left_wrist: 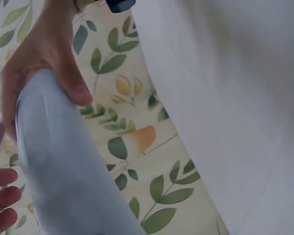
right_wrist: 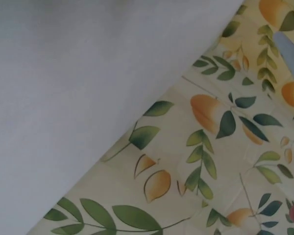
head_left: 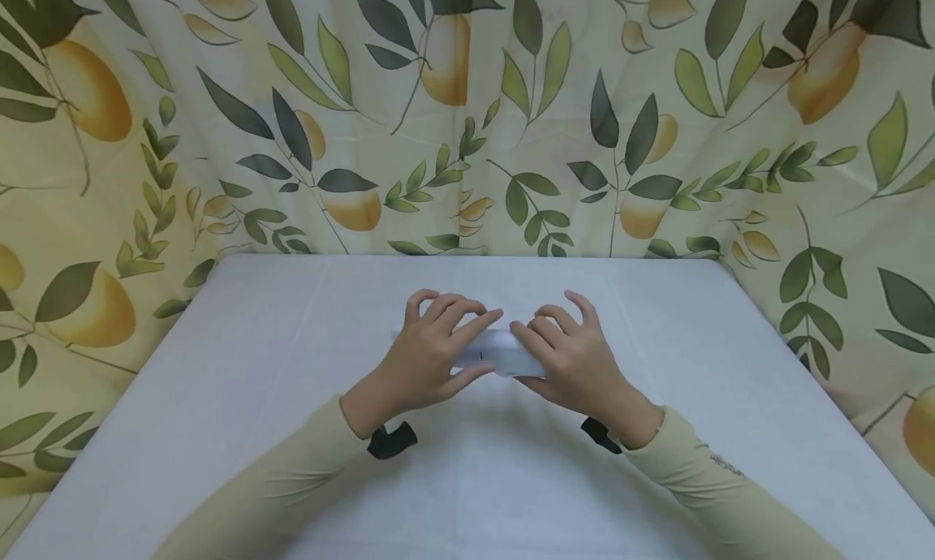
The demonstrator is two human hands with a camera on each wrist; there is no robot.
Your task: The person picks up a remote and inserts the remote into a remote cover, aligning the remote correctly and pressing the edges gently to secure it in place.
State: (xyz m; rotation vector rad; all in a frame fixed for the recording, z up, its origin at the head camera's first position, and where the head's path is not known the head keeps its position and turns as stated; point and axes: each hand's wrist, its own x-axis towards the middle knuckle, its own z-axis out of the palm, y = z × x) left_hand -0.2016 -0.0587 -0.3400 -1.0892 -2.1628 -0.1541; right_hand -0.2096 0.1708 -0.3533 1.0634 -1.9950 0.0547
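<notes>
A white box (head_left: 504, 357) lies near the middle of the table (head_left: 241, 365), long side running from 9 to 3 o'clock, and both hands are on it. The left hand (head_left: 431, 353) grasps its 9 o'clock end, fingers curled over the top and thumb along the near side. The right hand (head_left: 573, 353) grasps the 3 o'clock end the same way, index finger laid across the top toward the middle. Most of the box is hidden under the fingers; only a strip between the hands shows.

The table is covered in plain white cloth. A curtain (head_left: 643, 138) printed with lemons and green leaves hangs close behind it at 12 o'clock and wraps round at 9 and 3. Nothing stands between the hands and the box. A dark strap (head_left: 390, 441) sits at the left wrist and another strap (head_left: 601, 434) at the right, below pale sleeves. A short dark mark shows on the box's near face and small print on the right sleeve (head_left: 723, 465); both are too small to read.

The left wrist view shows the box (left_wrist: 63, 166) close up as a smooth pale bluish-white surface, with the thumb (left_wrist: 71, 81) pressed on it and the other hand's fingertips (left_wrist: 2, 196) at 8 o'clock. The right wrist view shows only tablecloth (right_wrist: 78, 88) and curtain (right_wrist: 210, 147), plus a pale blue sliver at the 3 o'clock edge that may be the box; the hand itself is out of sight there.
</notes>
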